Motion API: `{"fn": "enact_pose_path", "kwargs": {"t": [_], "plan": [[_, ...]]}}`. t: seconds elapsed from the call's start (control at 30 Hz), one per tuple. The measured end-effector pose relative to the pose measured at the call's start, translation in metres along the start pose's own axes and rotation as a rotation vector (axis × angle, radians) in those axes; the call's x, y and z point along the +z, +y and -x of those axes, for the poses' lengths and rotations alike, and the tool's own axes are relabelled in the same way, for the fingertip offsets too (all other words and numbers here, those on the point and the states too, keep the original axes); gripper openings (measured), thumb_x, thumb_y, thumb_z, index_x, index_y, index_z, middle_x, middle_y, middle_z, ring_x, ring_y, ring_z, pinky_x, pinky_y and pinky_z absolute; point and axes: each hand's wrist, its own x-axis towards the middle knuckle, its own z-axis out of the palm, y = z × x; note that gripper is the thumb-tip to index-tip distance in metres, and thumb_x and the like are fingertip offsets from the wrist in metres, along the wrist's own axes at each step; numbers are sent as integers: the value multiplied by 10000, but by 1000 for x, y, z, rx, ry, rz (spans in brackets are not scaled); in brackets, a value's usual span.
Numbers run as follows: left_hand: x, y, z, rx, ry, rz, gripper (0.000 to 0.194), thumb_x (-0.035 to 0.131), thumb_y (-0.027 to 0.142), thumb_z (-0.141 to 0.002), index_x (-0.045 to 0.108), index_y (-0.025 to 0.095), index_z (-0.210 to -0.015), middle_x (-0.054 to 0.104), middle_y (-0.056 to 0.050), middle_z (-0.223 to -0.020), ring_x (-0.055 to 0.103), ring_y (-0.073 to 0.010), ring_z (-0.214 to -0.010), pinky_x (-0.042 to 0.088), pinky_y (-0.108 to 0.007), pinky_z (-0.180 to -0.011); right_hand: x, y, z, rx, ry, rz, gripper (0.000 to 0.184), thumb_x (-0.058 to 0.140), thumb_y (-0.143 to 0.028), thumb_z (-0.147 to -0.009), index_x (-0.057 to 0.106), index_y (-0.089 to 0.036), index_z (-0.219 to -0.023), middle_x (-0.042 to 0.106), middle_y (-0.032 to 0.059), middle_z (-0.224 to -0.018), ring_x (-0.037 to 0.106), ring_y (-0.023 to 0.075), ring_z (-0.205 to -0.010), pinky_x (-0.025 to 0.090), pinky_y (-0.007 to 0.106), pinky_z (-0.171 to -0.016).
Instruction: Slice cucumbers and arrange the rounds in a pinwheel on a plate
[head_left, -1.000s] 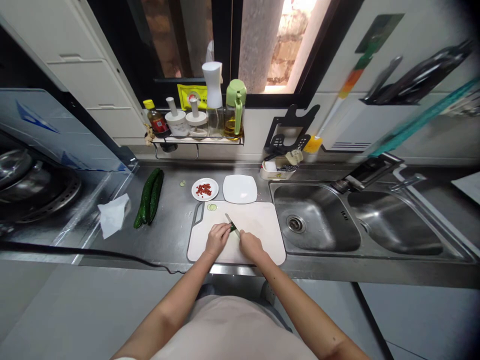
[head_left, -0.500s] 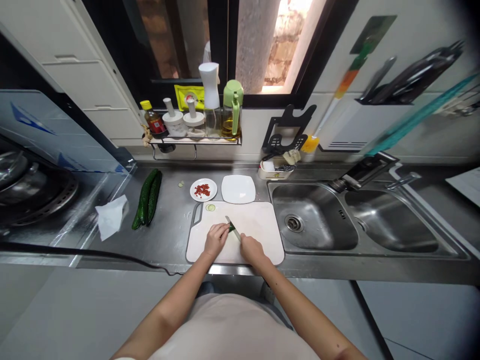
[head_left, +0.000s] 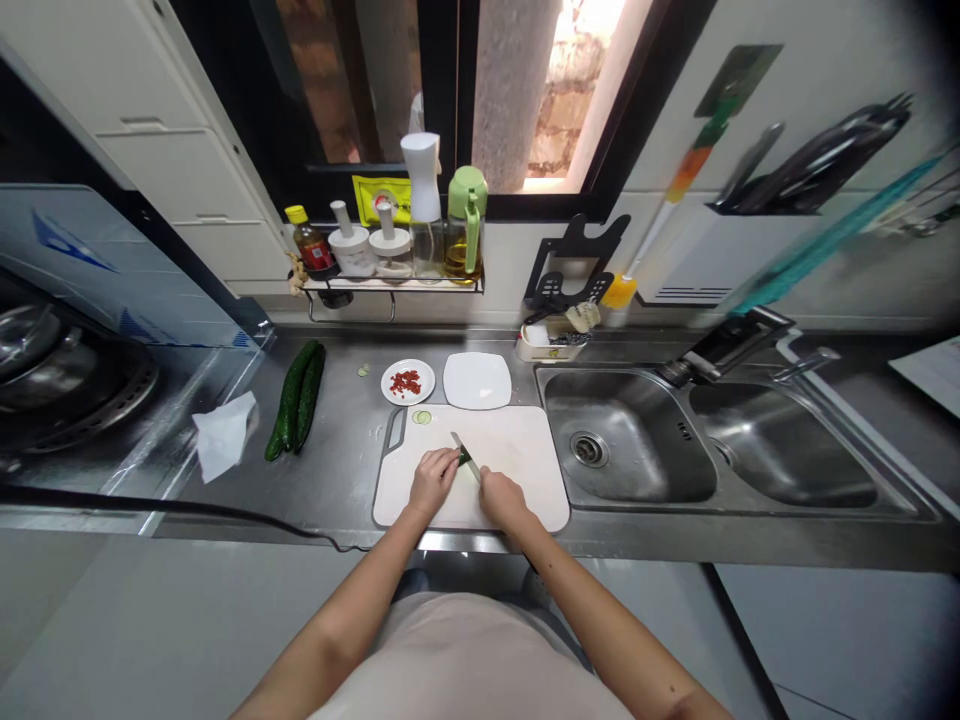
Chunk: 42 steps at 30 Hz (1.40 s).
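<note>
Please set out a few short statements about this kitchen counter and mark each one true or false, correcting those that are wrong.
1. The right hand holds a knife, and the left hand holds a dark green piece. True.
2. Both hands are over the sink. False: they are over the cutting board.
3. Two long cucumbers lie on the counter, left of the cutting board. True.
4. The far left corner of the cutting board is bare. False: thin pale green slices lie there.
5. The small round plate holds red pieces. True.
</note>
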Motion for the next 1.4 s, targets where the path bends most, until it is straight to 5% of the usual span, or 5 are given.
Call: {"fn": "enact_pose_path", "kwargs": {"t": [1.4], "plan": [[-3, 1, -2, -32, -19, 37, 231, 478, 257, -919, 638, 215, -1080, 677, -60, -1014, 611, -181, -975, 499, -371, -877, 7, 14, 29, 32, -25, 3, 257, 365, -131, -884, 520, -139, -1089, 656, 154, -1006, 637, 240, -932, 415, 289, -694]]}}
